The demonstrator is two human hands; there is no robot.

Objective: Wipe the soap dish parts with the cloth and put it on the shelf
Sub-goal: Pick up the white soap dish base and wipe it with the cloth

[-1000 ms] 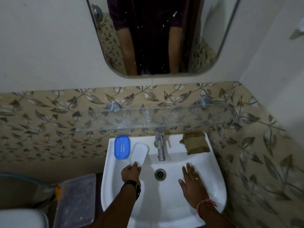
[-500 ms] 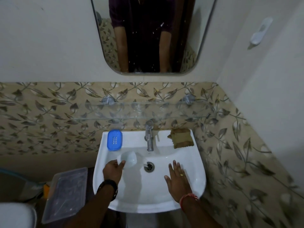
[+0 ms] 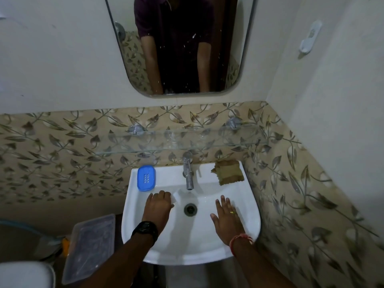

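The blue soap dish part lies flat on the back left rim of the white sink. My left hand is closed on the white soap dish part, holding it low inside the basin just left of the tap; most of that part is hidden by my fingers. My right hand rests flat and spread on the basin's right side, holding nothing. A folded brown cloth sits on the back right rim. The glass shelf runs along the tiled wall above the tap and is bare.
A steel tap stands at the sink's back centre, above the drain. A mirror hangs above the shelf. A clear plastic box and a white toilet lid stand lower left. A white hook is on the right wall.
My left hand has brought the white part down from beside the blue part into the basin. The right hand stays flat on the sink. The view has shifted upward and back.
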